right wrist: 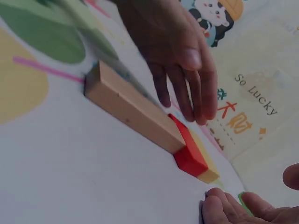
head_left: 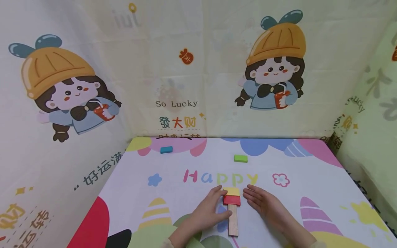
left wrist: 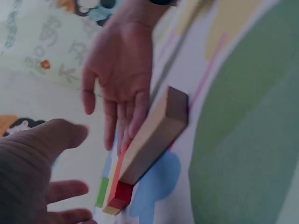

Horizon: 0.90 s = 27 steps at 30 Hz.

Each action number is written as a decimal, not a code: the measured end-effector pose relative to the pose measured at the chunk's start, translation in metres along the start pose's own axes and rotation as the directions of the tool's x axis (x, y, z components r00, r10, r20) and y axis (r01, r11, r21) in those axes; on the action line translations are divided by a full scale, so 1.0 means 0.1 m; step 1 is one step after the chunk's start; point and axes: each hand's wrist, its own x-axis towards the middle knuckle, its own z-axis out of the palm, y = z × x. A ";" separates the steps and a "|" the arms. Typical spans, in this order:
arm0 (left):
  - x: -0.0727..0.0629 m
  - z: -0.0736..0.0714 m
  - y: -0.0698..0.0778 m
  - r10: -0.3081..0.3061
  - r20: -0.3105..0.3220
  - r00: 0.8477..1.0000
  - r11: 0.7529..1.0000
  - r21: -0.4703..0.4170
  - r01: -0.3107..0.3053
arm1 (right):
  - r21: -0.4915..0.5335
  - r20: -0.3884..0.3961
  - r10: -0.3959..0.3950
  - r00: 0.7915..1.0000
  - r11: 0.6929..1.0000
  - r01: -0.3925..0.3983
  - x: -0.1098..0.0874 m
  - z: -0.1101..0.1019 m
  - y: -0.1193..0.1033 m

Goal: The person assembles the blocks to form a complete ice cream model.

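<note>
A plain wooden block (head_left: 233,220) lies lengthwise on the mat, its far end meeting a red block (head_left: 232,200). Behind the red one, a yellow block (head_left: 232,191) lies against it, so the three form a T shape. My left hand (head_left: 206,212) is at the left of this row, fingertips right at the yellow block and thumb over the wooden block's edge in the head view. On the other side my right hand (head_left: 263,204) stands edge-down with straight fingers, a small gap from the yellow block. Neither hand grips anything; the left wrist view shows the left fingers (left wrist: 67,190) spread.
Farther back on the printed mat (head_left: 198,165) lie a green block (head_left: 240,158), right of centre, and a blue block (head_left: 166,150) near the back left edge. Patterned cloth (head_left: 217,69) hangs behind the mat and along both sides.
</note>
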 end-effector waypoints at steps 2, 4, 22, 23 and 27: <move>0.00 0.01 0.01 0.074 0.047 0.996 0.982 0.170 -0.081 | -0.101 -0.056 -0.018 0.998 0.995 0.012 0.03 -0.02 -0.03; 0.00 0.03 0.01 0.157 0.091 0.983 0.933 0.312 -0.178 | -0.197 -0.105 -0.044 0.994 0.980 0.022 0.06 -0.03 -0.06; -0.03 0.04 0.11 0.295 0.253 0.921 0.721 0.573 -0.388 | -0.947 0.055 -0.401 0.914 0.268 0.175 0.41 -0.26 -0.22; -0.02 0.04 0.12 0.290 0.256 0.922 0.728 0.567 -0.386 | -0.950 0.060 -0.392 0.918 0.259 0.173 0.45 -0.27 -0.23; -0.01 0.05 0.12 0.300 0.253 0.920 0.727 0.564 -0.393 | -0.956 0.063 -0.334 0.940 0.250 0.153 0.57 -0.33 -0.30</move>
